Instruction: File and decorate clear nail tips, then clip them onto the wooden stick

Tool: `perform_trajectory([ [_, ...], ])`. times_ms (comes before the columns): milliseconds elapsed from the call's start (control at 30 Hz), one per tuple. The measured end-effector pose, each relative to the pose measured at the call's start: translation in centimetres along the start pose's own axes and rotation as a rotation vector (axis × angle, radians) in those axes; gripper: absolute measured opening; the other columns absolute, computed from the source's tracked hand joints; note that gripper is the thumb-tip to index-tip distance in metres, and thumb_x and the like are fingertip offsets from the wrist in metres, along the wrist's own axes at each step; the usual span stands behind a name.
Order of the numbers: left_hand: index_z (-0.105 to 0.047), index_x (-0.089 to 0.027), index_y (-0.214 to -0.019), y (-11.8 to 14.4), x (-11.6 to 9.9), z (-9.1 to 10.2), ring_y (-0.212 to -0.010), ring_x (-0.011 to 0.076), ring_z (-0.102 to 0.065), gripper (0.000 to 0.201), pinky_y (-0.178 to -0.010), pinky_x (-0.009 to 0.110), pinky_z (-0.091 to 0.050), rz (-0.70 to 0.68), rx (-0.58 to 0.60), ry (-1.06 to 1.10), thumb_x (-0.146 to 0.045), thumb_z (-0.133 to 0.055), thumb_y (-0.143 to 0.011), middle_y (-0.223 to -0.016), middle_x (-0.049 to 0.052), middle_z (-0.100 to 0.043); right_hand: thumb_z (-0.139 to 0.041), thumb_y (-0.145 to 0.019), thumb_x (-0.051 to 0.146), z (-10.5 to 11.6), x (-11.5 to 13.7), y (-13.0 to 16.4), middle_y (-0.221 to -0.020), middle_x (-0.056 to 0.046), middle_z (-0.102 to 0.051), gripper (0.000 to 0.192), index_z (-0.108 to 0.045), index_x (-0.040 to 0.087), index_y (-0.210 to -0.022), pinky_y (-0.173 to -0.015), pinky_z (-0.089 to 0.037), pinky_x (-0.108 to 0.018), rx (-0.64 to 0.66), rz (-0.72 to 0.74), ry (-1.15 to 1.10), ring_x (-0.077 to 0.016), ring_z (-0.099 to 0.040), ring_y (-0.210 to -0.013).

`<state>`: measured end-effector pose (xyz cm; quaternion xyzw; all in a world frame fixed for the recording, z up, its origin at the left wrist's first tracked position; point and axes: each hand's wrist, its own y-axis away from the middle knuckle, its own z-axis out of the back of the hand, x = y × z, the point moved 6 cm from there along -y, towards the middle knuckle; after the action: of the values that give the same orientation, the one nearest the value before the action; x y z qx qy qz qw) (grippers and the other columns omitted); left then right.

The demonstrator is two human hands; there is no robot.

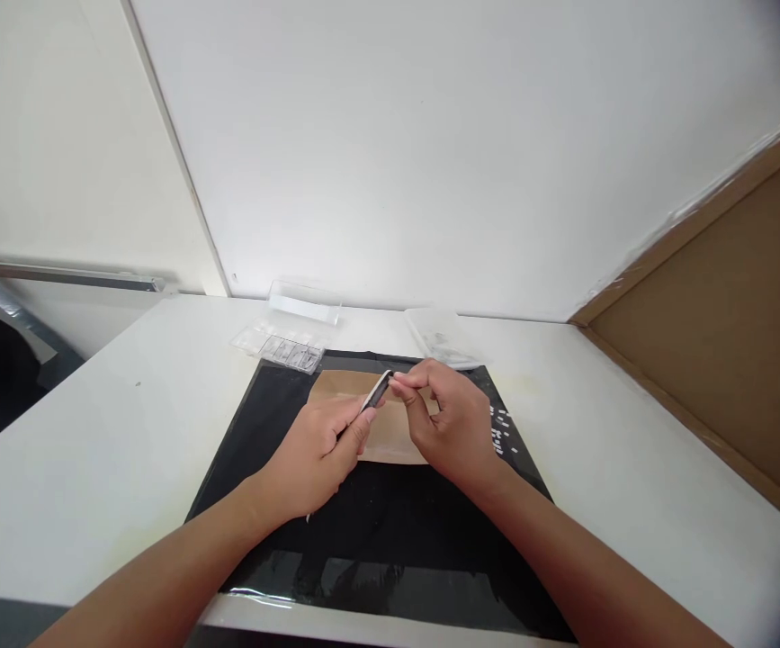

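A narrow black strip with a white edge or backing point(377, 390) is held up between my two hands. My left hand point(315, 454) is closed around its lower part, thumb on top. Its far end bends over, and my right hand point(453, 423) pinches it there between thumb and index finger. Below the hands lies a sheet of brown paper point(396, 445), partly covered by them. The paper rests on a black mat point(390, 531) with a glossy clear cover. A small pale end shows below my left wrist; I cannot tell whether it belongs to the strip.
A clear plastic compartment box point(291, 346) with its lid raised stands at the mat's back left. Behind the mat lies a clear plastic bag point(440, 337). Small white bits point(503, 427) are scattered right of my right hand. A brown framed board point(720, 315) leans at the right.
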<state>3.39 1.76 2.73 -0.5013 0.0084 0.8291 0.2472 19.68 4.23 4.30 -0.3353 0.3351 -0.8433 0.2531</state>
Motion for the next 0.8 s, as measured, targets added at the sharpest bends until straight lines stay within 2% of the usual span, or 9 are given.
perform_trajectory([
  [167,-0.045,-0.020,-0.074,0.1,0.3,-0.1,-0.047,0.0089,-0.045,0.042,-0.053,0.022,-0.039,0.048,0.007,0.021,-0.041,-0.037,-0.110,-0.056,-0.006,-0.047,-0.060,-0.102,0.025,-0.3,1.0,0.2,-0.079,0.000,-0.070,0.012,-0.063,0.023,-0.091,-0.067,-0.041,-0.031,0.056,0.116,0.045,-0.0149,-0.062,-0.070],
  [300,-0.047,-0.020,-0.077,0.3,0.4,-0.2,-0.045,0.0085,-0.046,0.041,-0.056,0.022,-0.042,0.055,0.011,0.042,-0.042,-0.038,-0.110,-0.053,-0.008,-0.047,-0.059,-0.103,0.027,0.2,0.4,0.0,-0.077,0.000,-0.068,0.017,-0.062,0.022,-0.087,-0.067,-0.040,-0.031,-0.011,0.059,0.064,-0.0150,-0.063,-0.070],
  [533,-0.047,-0.020,-0.074,0.3,0.6,-0.2,-0.042,0.0079,-0.045,0.043,-0.051,0.022,-0.041,0.078,0.012,0.070,-0.043,-0.039,-0.110,-0.052,-0.008,-0.046,-0.059,-0.103,0.027,-0.1,0.7,0.1,-0.081,0.000,-0.072,0.013,-0.065,0.023,-0.093,-0.069,-0.041,-0.031,0.055,0.128,0.042,-0.0148,-0.063,-0.071],
  [700,-0.054,-0.020,-0.084,0.3,0.7,-0.3,-0.042,0.0088,-0.047,0.040,-0.050,0.022,-0.044,0.086,0.025,0.107,-0.046,-0.039,-0.110,-0.053,-0.008,-0.047,-0.061,-0.103,0.029,0.7,0.2,-0.3,-0.074,0.002,-0.069,0.018,-0.062,0.022,-0.086,-0.077,-0.040,-0.034,-0.042,0.063,0.098,-0.0142,-0.063,-0.067],
  [800,-0.051,-0.020,-0.080,0.3,0.8,-0.4,-0.041,0.0083,-0.046,0.042,-0.048,0.022,-0.043,0.095,0.028,0.112,-0.047,-0.040,-0.109,-0.053,-0.008,-0.047,-0.060,-0.103,0.029,0.5,0.2,-0.3,-0.074,0.002,-0.069,0.019,-0.061,0.022,-0.086,-0.077,-0.040,-0.034,-0.015,0.058,0.079,-0.0144,-0.063,-0.068],
])
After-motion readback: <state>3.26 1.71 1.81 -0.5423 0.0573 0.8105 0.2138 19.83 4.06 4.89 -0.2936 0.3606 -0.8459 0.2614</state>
